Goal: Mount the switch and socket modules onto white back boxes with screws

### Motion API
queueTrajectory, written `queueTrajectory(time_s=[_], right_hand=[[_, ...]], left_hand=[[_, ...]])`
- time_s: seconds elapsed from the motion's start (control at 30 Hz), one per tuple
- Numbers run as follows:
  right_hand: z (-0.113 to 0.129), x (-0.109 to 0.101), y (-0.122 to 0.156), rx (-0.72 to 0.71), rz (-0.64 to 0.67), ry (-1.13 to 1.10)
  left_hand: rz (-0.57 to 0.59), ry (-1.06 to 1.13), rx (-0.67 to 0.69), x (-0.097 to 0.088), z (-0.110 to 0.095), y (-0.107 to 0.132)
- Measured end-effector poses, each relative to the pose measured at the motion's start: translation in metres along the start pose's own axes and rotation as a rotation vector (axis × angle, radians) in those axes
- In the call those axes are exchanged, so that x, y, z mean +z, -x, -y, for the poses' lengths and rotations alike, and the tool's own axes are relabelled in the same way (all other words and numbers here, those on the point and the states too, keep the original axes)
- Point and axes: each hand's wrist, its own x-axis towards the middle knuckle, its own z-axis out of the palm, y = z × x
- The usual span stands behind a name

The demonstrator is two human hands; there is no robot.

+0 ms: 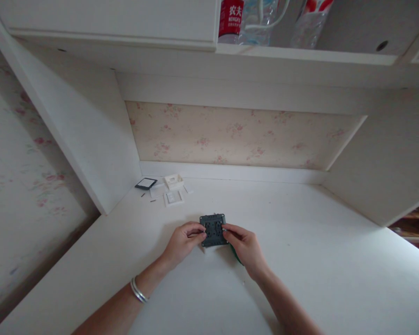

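Observation:
A dark grey square wall switch body [214, 231] is between my two hands, above the white desk [300, 242]. Its face towards me shows moulded detail. My left hand [182, 242] pinches its left edge between thumb and fingers. On the opposite edge, my right hand [246, 249] has thumb and fingers closed the same way. Something slim and green [236, 254] shows beside my right hand; most of it is hidden. A small pale piece peeks out below the switch body.
At the back left lie a dark-framed plate [145, 183], a white box [173, 181], a white frame [173, 198] and small dark screws. Cabinet side panels bound the desk left and right. Overhead, a shelf [307, 54] carries plastic bottles, one with a red label [231, 18].

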Motion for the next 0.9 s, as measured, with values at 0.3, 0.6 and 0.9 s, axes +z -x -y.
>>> queueTrajectory(time_s=[0.3,0.6,0.9], right_hand=[[0.0007,0.0020,0.0001,-0.101,0.015,0.029],[0.0057,0.0021,0.0035,-0.182,-0.049,0.151],[0.0068,0.0028,0.0047,-0.219,-0.062,0.164]], left_hand=[[0.009,0.046,-0.018,0.0004,0.0016,0.0006],[0.042,0.039,0.007,0.0013,0.0029,0.0003],[0.059,0.002,0.076,0.0015,0.0092,-0.0015]])
